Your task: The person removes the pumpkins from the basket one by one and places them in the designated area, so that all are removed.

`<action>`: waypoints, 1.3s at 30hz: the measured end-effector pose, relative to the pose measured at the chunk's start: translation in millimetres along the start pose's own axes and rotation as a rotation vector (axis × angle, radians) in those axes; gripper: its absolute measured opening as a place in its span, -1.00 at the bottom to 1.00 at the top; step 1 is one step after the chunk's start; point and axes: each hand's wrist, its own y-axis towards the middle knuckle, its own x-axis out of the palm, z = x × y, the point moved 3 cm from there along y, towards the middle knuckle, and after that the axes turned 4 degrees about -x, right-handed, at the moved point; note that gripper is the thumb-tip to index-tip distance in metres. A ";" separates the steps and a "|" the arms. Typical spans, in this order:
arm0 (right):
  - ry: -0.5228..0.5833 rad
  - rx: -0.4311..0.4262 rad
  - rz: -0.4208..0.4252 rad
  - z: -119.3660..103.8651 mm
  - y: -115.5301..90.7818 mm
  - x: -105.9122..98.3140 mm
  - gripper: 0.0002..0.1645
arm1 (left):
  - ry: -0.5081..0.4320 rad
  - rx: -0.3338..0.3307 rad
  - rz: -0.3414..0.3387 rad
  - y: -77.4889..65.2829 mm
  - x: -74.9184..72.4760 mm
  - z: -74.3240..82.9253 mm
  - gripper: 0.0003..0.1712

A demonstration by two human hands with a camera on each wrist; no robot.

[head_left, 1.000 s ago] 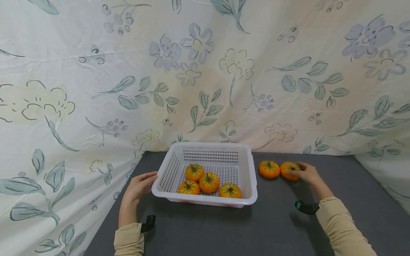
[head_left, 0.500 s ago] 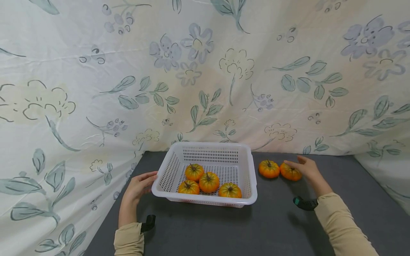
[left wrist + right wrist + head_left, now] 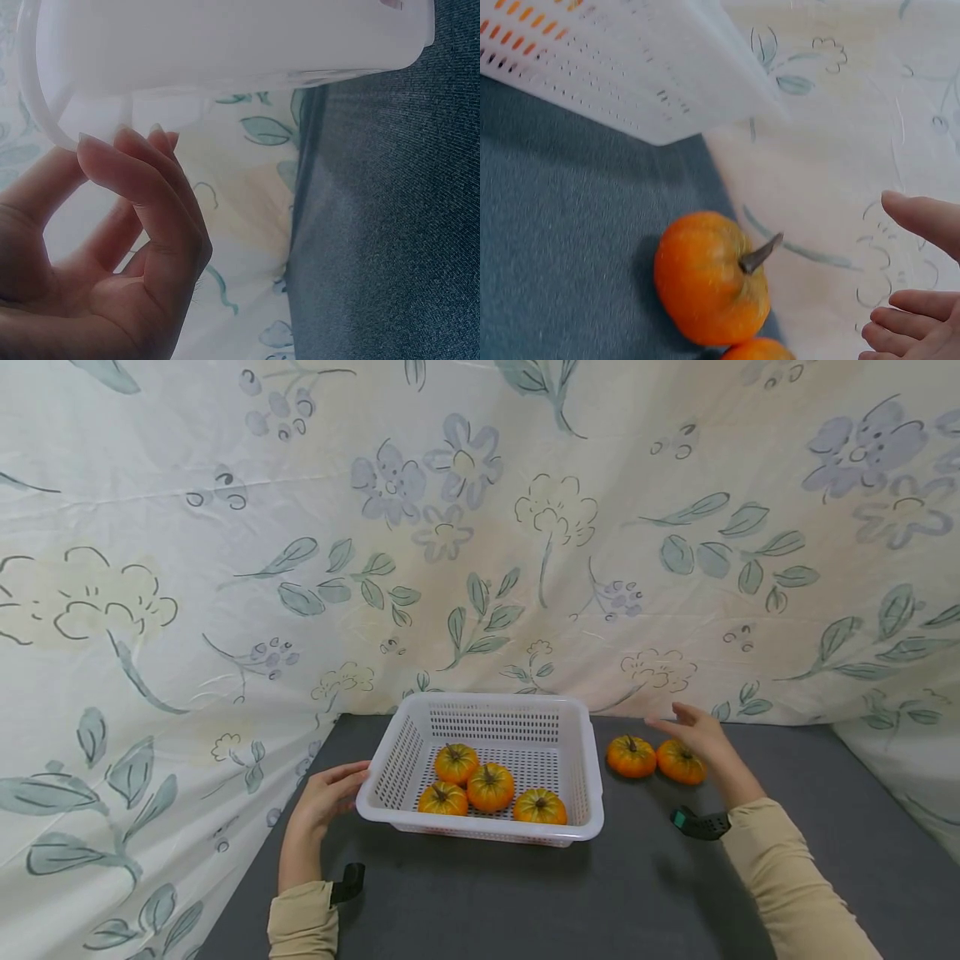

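Observation:
At the left end of a white plastic basket [image 3: 478,828], my left hand [image 3: 324,803] pinches the rim between thumb and bent fingers [image 3: 150,187]. Several small orange pumpkins lie inside, among them a front right pumpkin [image 3: 540,807] and a middle pumpkin [image 3: 490,787]. Two more are on the table right of the basket: one nearer pumpkin [image 3: 631,757] and an outer pumpkin [image 3: 678,763]. My right hand [image 3: 699,732] hovers over this pair, fingers extended and thumb apart, holding nothing. In the right wrist view, the nearer pumpkin [image 3: 711,279] shows its dark stem.
The dark grey table [image 3: 480,902] runs back to a floral cloth [image 3: 480,568] hung behind it and along both sides. Each wrist wears a black band, such as the right band [image 3: 701,823].
My right hand has let go of the outer pumpkin, then risen and shifted left above the pair. The left hand and the basket stay in place.

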 end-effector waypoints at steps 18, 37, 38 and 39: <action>0.073 -0.086 -0.080 -108.4 -69.7 23.3 0.15 | 0.025 0.018 0.011 -0.5 0.0 0.9 -0.38; 0.074 -0.134 -0.111 -133.9 -69.5 60.4 0.05 | 0.025 0.008 0.012 -1.2 0.3 0.6 -0.37; 0.072 -0.135 -0.115 -134.7 -69.1 62.2 0.05 | 0.022 0.007 0.012 -1.4 0.3 0.7 -0.38; 0.066 -0.135 -0.117 -135.7 -68.9 64.0 0.05 | 0.026 0.007 0.011 -1.5 0.4 0.8 -0.38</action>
